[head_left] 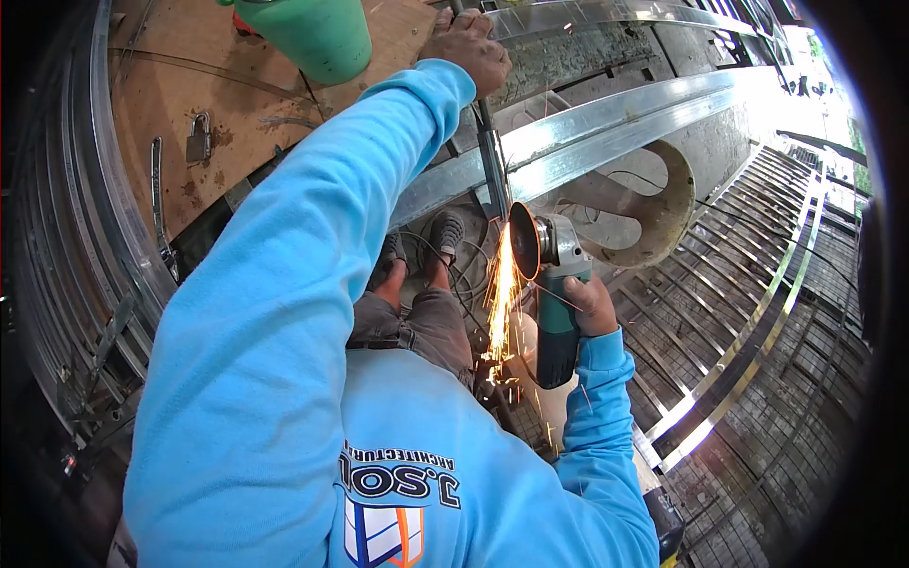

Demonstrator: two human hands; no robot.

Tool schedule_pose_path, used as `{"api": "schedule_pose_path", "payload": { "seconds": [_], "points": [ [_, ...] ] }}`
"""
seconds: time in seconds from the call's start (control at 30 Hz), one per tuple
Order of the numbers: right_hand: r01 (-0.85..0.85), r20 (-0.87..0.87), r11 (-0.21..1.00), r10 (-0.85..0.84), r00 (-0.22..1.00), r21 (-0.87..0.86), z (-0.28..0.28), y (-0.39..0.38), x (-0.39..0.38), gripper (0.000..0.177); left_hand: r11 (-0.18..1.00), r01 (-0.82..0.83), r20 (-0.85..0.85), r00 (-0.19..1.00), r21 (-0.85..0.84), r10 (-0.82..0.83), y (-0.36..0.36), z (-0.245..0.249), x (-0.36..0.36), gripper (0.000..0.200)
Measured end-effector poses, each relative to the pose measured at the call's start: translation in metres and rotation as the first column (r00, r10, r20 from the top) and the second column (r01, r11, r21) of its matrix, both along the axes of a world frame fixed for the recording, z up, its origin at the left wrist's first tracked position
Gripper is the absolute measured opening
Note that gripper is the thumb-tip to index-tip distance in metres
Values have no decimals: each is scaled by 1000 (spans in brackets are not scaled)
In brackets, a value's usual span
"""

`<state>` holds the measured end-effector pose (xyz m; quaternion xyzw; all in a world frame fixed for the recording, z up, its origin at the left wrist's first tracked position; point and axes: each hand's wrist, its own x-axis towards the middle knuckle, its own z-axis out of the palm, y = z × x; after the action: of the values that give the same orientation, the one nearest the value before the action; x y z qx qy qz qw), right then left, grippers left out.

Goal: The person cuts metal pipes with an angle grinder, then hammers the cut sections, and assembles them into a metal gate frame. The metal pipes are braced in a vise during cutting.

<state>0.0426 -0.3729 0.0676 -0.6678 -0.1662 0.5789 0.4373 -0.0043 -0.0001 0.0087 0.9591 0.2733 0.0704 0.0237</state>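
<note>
My right hand (593, 305) is wrapped around the body of a green angle grinder (557, 331). The grinder's disc (524, 243) touches, or is very close to, the lower end of a dark metal bar (493, 170). Bright orange sparks (505, 284) stream down from there toward my legs. Further forward, my left hand (470, 47) grips the upper part of that bar, fingers curled over it. The bar lies across a shiny galvanized steel channel (606, 133). My palm hides part of the bar.
A green bucket (317, 38), a padlock (199, 138) and a wrench (157, 185) rest on a wooden board (156, 95) at upper left. Long metal profiles (71, 208) line the left side. A metal grille (739, 312) lies at right. A cable (466, 275) runs near my shoes (446, 233).
</note>
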Motion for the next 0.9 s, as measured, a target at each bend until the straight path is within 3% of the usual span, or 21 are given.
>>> {"api": "schedule_pose_path", "payload": {
  "seconds": [0.07, 0.17, 0.27, 0.37, 0.47, 0.57, 0.67, 0.9],
  "points": [
    [-9, 6, 1000, 9, 1000, -9, -1, -1, 1, 78, 1000, 12, -55, 998, 20, -11, -1, 5, -1, 37],
    [-15, -75, 999, 12, 997, -32, 0, -1, 1, 81, 977, 189, -51, 979, -100, -195, 10, -4, -2, 34],
    [-14, 51, 1000, 14, 999, -10, -1, 0, 1, 82, 958, 273, -249, 925, -85, -286, 9, 15, -4, 32],
    [-3, 89, 1000, 0, 996, 23, -2, 3, 0, 82, 912, 401, -225, 900, 84, -375, 15, -2, -1, 28],
    [-15, 86, 999, 18, 996, -32, -6, -1, 4, 81, 952, 305, -89, 948, -28, -306, -1, 67, -33, 24],
    [5, -30, 999, -6, 1000, -32, 9, 12, -1, 79, 999, -28, -41, 999, -36, 27, -2, 1, 0, 38],
    [-21, 54, 1000, 22, 998, -21, 0, 5, 2, 77, 999, -34, -33, 999, -29, 33, -2, -1, 0, 39],
    [-50, 70, 999, 50, 996, -6, 0, 9, 4, 78, 999, -18, -45, 999, -35, 16, -1, 2, -1, 39]
  ]
}}
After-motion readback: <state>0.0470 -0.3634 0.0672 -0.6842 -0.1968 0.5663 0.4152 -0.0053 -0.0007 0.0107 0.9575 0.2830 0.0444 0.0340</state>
